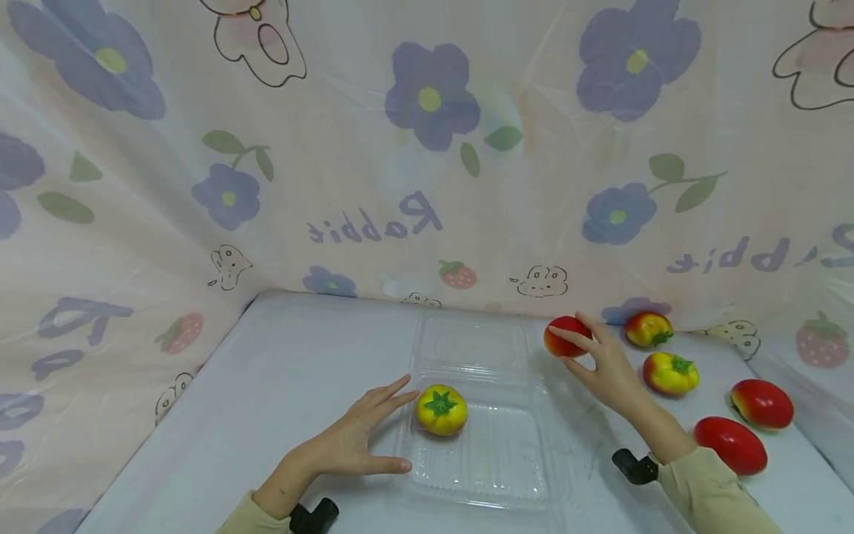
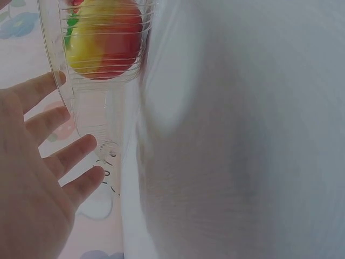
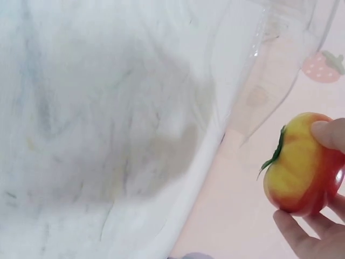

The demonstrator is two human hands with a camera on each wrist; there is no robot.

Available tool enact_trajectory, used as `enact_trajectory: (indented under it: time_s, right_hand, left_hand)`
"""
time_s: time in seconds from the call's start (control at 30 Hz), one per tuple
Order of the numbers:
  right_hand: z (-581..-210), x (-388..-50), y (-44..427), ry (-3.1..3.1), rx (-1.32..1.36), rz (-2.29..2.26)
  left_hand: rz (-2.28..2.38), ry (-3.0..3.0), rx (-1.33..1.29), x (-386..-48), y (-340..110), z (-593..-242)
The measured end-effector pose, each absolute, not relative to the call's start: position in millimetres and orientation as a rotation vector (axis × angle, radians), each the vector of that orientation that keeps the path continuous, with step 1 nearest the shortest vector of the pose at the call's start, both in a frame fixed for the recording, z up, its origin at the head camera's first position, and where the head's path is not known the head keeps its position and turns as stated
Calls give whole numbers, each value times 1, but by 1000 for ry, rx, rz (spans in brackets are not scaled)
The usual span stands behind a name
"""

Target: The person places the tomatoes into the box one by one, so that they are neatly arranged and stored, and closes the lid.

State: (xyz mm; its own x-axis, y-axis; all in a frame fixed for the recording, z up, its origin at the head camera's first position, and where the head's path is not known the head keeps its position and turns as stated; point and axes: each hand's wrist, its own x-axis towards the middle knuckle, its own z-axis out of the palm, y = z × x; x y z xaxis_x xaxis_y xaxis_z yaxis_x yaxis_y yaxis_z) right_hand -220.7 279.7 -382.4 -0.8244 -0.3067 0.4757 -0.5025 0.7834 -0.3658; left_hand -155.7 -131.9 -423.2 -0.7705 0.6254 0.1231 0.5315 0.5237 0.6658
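Note:
A clear plastic clamshell box (image 1: 494, 452) lies unfolded on the table, its lid (image 1: 477, 341) toward the back. One yellow-and-red tomato (image 1: 442, 410) with a green leafy top sits in the box's back left corner. My left hand (image 1: 360, 434) is beside the box's left wall, fingers spread and thumb apart. In the left wrist view, its fingertips (image 2: 86, 143) are close to the clear wall; whether they press on it I cannot tell. My right hand (image 1: 607, 367) grips another tomato (image 3: 299, 167) between thumb and fingers, held up right of the lid, its green top facing left in the right wrist view.
To the right lie more tomatoes: one at the back (image 1: 649, 329), one before it (image 1: 670, 373), and two red side up (image 1: 762, 404) (image 1: 732, 445). A patterned curtain (image 1: 427, 185) borders the white table (image 1: 280, 371) at the back and sides.

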Motion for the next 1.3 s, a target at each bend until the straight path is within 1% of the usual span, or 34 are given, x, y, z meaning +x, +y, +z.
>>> enact_trajectory:
  time_s: [1.3]
  right_hand:
    - [-361, -186, 238, -2629, 807, 768]
  left_hand:
    - [1069, 2631, 1012, -157, -132, -425]
